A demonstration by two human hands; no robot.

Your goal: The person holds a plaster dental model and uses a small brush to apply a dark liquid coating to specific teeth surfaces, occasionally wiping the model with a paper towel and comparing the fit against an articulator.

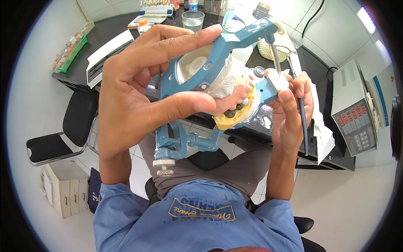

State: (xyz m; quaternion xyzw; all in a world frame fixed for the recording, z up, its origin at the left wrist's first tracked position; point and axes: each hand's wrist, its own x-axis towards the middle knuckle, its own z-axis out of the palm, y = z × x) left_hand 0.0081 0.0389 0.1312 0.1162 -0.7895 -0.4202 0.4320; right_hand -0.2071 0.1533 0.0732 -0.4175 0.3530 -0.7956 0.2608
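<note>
Held up before me is a blue dental articulator, tilted on its side, with a metal thumbscrew at its lower left end. My left hand is wrapped round its upper frame, thumb near the casts and fingers along the blue arm. White plaster joins the frame to an upper model with pink gum. Against it sits a yellow lower cast with dark greenish patches on some teeth. My right hand pinches the articulator's far end by the metal pin, and a slim dark-handled tool lies between its fingers.
Behind, the dark worktop carries a glass of clear liquid, a woven basket and a white box. A green tray lies at far left. White paper and a control unit with red displays are on the right. A black chair stands left.
</note>
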